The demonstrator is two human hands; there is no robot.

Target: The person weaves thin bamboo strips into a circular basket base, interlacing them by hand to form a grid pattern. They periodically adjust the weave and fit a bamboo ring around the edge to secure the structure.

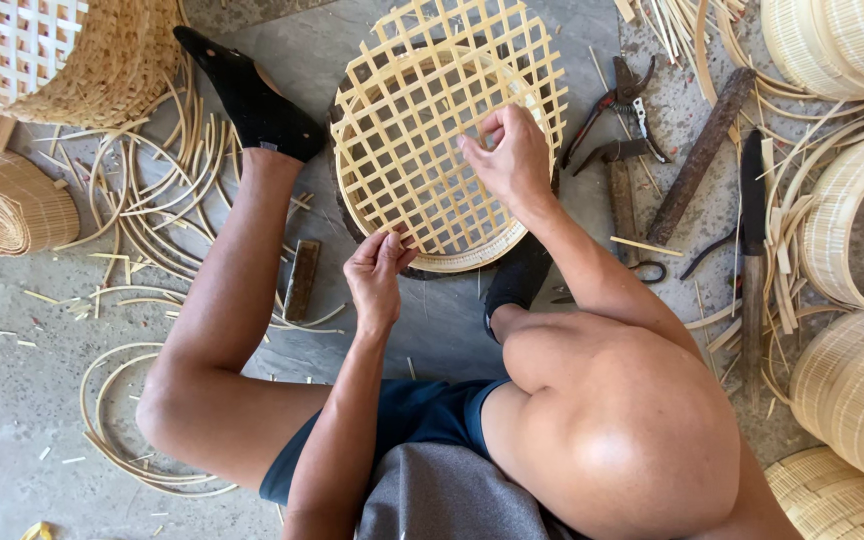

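A round bamboo tray with an open lattice bottom [422, 140] lies on the concrete floor between my legs. A loose square lattice mat [512, 50] sits in it and sticks out past the far rim. My left hand [377, 270] pinches the near rim of the tray. My right hand [507, 155] presses its fingertips onto the lattice strips near the tray's right side. I sit on the floor in black socks, my left leg stretched out beside the tray.
Pruning shears [620, 105], a dark rusty bar [700, 150], a knife [752, 190] and a small wooden block [301, 280] lie near the tray. Bent bamboo strips [152, 200] litter the left. Woven baskets [852, 380] and hoops stack at right; more baskets [62, 60] at top left.
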